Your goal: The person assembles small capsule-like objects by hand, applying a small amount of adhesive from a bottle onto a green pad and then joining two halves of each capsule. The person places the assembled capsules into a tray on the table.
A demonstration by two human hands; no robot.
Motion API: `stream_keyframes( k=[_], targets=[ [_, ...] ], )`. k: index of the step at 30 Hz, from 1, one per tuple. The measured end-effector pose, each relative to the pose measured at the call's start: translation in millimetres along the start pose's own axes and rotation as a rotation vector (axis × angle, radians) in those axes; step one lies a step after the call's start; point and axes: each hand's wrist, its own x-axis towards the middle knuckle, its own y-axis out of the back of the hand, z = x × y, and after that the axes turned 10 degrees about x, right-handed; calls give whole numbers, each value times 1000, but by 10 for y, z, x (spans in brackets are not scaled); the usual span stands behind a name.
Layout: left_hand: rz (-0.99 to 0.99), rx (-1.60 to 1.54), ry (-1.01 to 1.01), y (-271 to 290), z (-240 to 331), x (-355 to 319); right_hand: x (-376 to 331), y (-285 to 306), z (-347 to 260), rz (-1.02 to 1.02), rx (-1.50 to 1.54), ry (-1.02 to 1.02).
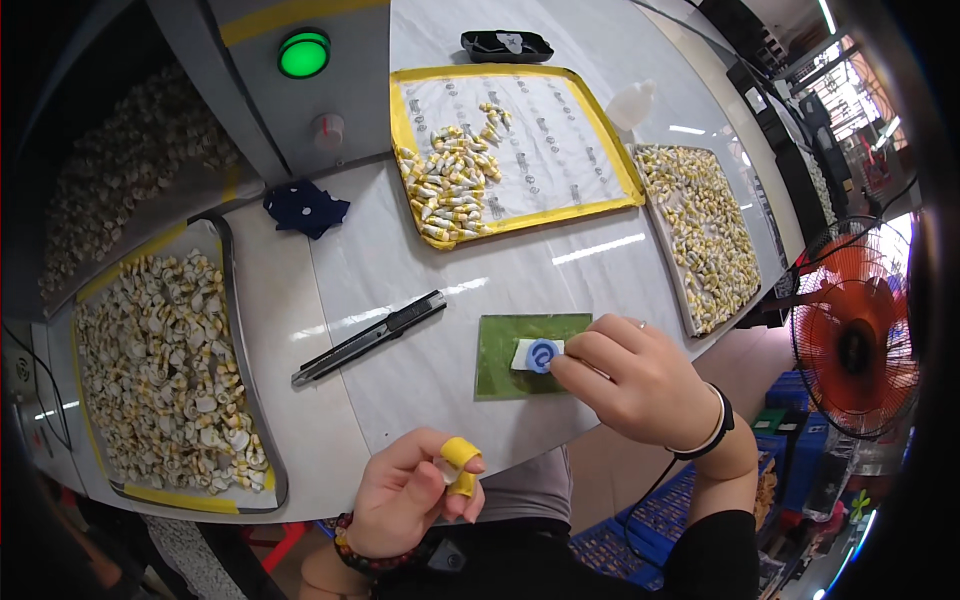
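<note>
Head camera looks down on a pale bench where a person works with both hands. Left hand, low near the bench's front edge, is curled around a small yellow piece, pinched between thumb and fingers. Right hand, wearing a ring and a dark wristband, presses its fingertips on a small white label with a blue round mark; the label lies on a green mat at the middle of the bench, and the fingers close on its right edge. Just left of the mat lies a black utility knife, slanting up to the right, apart from both hands. Farther back sits a yellow-edged tray lined with rows of small marks, carrying a heap of yellow-and-white pieces in its left part. To its right, a grey tray is filled with more such pieces, and at far left a larger tray holds a dense layer of pale pieces. A dark blue cloth lies crumpled between the left tray and the yellow-edged one. Behind them stand a green lit button, a small white bottle and a black dish. An orange fan stands off the bench at right
</note>
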Motion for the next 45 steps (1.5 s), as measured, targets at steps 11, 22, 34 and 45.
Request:
stream_keyframes(
  k=[11, 22, 34, 45],
  targets=[
    [112, 107, -96, -111, 4, -31, -47, -148, -409, 358, 1427, -178],
    [250, 686, -433, -165, -118, 21, -67, -475, -704, 577, 1765, -99],
    [-122, -192, 267, -55, 57, 80, -4, -136, -341, 556, 593, 151],
    [-234, -274, 417, -42, -12, 98, 148, -38, -268, 440, 591, 391]
  ],
)
